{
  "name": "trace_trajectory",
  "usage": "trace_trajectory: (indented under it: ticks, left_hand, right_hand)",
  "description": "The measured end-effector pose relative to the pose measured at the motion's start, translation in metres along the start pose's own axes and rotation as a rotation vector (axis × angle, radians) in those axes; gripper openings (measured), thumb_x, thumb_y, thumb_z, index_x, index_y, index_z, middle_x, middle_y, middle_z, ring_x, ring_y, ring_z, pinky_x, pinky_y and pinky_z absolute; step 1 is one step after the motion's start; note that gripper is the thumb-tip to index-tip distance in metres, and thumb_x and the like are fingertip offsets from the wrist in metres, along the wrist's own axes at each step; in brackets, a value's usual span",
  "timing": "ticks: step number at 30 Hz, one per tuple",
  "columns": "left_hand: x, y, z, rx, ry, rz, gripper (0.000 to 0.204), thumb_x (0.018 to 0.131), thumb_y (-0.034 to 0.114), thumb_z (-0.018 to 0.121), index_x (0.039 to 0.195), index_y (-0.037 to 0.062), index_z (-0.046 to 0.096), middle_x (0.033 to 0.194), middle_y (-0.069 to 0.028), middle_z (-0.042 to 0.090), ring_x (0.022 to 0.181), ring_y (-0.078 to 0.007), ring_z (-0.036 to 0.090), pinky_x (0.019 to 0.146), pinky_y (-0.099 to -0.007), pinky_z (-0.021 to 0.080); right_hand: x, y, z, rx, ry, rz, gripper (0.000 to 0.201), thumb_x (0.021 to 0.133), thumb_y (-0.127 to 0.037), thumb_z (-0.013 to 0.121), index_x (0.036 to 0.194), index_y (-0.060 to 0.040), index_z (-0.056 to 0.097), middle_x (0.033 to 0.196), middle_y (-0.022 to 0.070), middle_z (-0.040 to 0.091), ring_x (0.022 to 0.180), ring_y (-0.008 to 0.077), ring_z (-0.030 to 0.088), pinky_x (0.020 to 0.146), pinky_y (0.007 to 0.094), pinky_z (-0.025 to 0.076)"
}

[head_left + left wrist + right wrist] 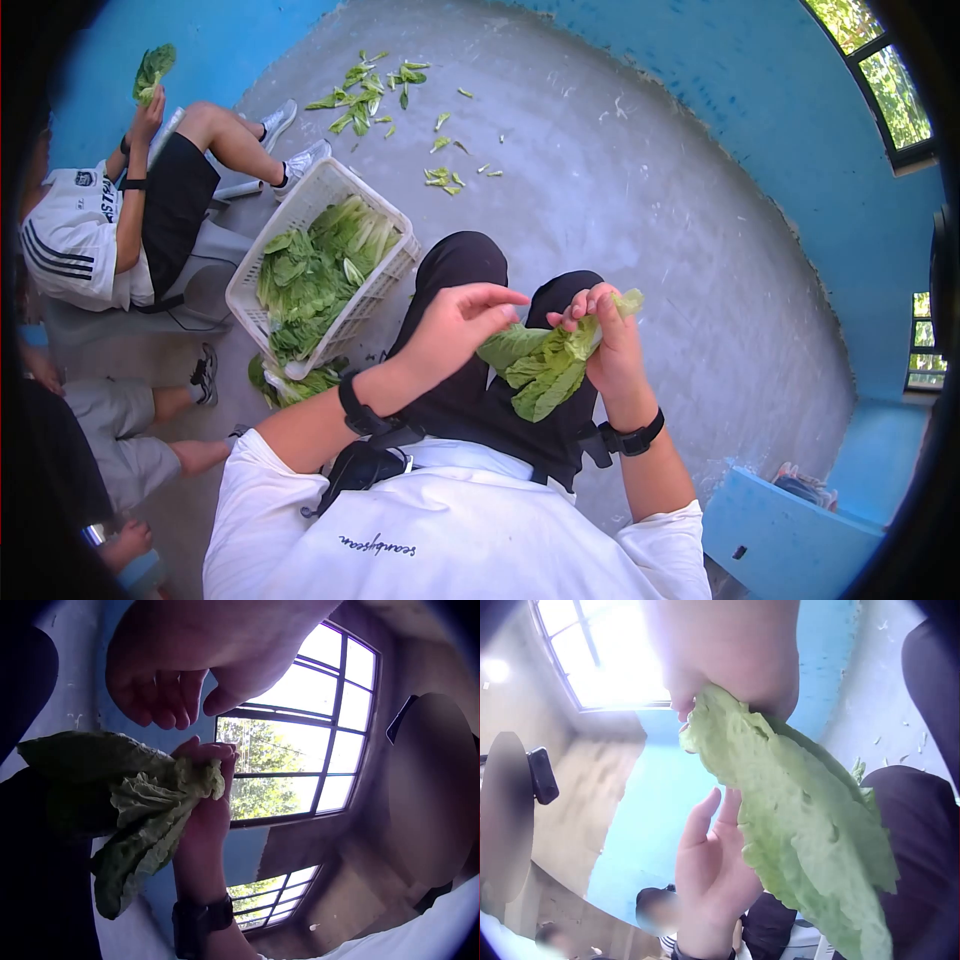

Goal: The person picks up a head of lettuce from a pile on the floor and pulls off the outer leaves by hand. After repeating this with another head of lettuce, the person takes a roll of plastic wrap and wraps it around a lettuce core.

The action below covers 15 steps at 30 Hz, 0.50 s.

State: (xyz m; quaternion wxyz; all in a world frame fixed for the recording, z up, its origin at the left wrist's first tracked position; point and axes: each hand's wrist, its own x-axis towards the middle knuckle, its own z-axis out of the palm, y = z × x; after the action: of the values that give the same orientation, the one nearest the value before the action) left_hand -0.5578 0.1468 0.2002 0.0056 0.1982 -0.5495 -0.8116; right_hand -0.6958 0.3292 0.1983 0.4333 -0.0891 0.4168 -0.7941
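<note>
My right hand (pixel 612 345) holds a small head of leafy green lettuce (pixel 545 375) by its pale stem end, above my lap. The leaves hang down toward my left; in the right wrist view, the lettuce (pixel 802 817) covers part of the gripping fingers. My left hand (pixel 455 325) is beside the leaves, fingers loosely bent and holding nothing. A gap shows between the left hand (pixel 176 667) and the lettuce (pixel 142 787) in the left wrist view.
A white plastic crate (pixel 400 250) full of lettuce stands left of my knees, with more lettuce (pixel 300 385) beside it on the floor. Torn leaves (pixel 365 95) are scattered ahead. A seated person (pixel 95 230) at left holds up a lettuce (pixel 153 72). A blue bench (pixel 780 530) is at right.
</note>
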Motion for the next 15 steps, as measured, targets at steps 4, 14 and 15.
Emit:
trace_trajectory:
  ticks: [4, 14, 15]
  left_hand:
    - [-0.002, 0.000, -0.047, -0.050, 0.086, -0.002, 0.026, 0.103, 0.016, 0.055, 0.120, 0.0002, 0.066, 0.099, -0.0046, 0.068, 0.094, -0.0107, 0.064, 0.089, -0.0279, 0.052]
    - [-0.013, -0.079, -0.315, -0.334, 0.871, -0.028, 0.018, 0.101, 0.022, 0.057, 0.112, 0.0092, 0.062, 0.097, -0.0022, 0.064, 0.085, -0.0128, 0.062, 0.075, -0.0302, 0.053]
    - [-0.016, -0.096, -0.337, -0.304, 0.926, -0.057, 0.018, 0.100, 0.023, 0.058, 0.112, 0.0100, 0.062, 0.097, -0.0018, 0.064, 0.084, -0.0124, 0.062, 0.074, -0.0299, 0.053]
  right_hand:
    - [-0.001, -0.003, -0.006, 0.012, -0.014, 0.038, 0.023, 0.106, -0.029, 0.056, 0.096, -0.0082, 0.057, 0.078, -0.0001, 0.053, 0.070, 0.0120, 0.055, 0.081, 0.0384, 0.053]
    - [0.006, -0.004, -0.001, -0.125, 0.081, 0.072, 0.013, 0.104, -0.023, 0.057, 0.104, -0.0108, 0.053, 0.075, -0.0041, 0.039, 0.069, 0.0100, 0.042, 0.074, 0.0330, 0.050]
    - [0.007, -0.005, 0.001, -0.125, 0.100, 0.080, 0.013, 0.104, -0.023, 0.056, 0.103, -0.0106, 0.053, 0.075, -0.0039, 0.039, 0.070, 0.0103, 0.043, 0.075, 0.0334, 0.050]
